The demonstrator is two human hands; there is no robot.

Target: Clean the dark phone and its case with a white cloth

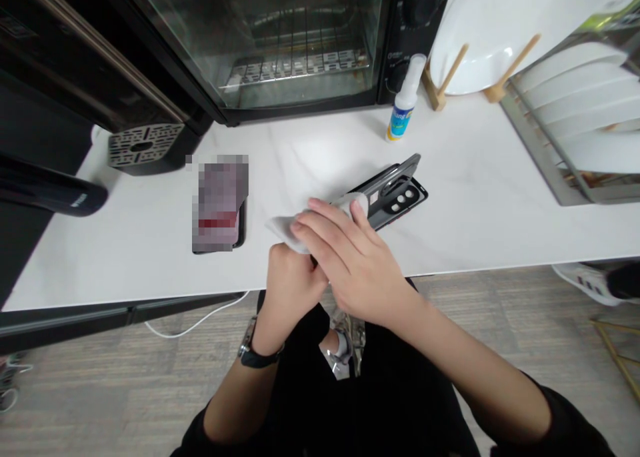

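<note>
Near the counter's front edge, my right hand (350,257) presses a white cloth (287,233) down with its fingers over a dark, flat phone-like object (376,197). My left hand (293,277), with a watch on its wrist, is closed around the near end of something dark, mostly hidden under the cloth and my right hand. Beyond my right hand, a phone case (413,200) with a camera cutout lies on the counter, and a ring stand sticks up beside it. To the left rests a phone (220,203) with a blurred screen.
A white spray bottle (403,103) stands in front of a black oven (300,103). White plates (575,103) sit in a metal rack at the right, near a large plate (480,37) on a wooden stand. A black appliance (145,147) is at the left.
</note>
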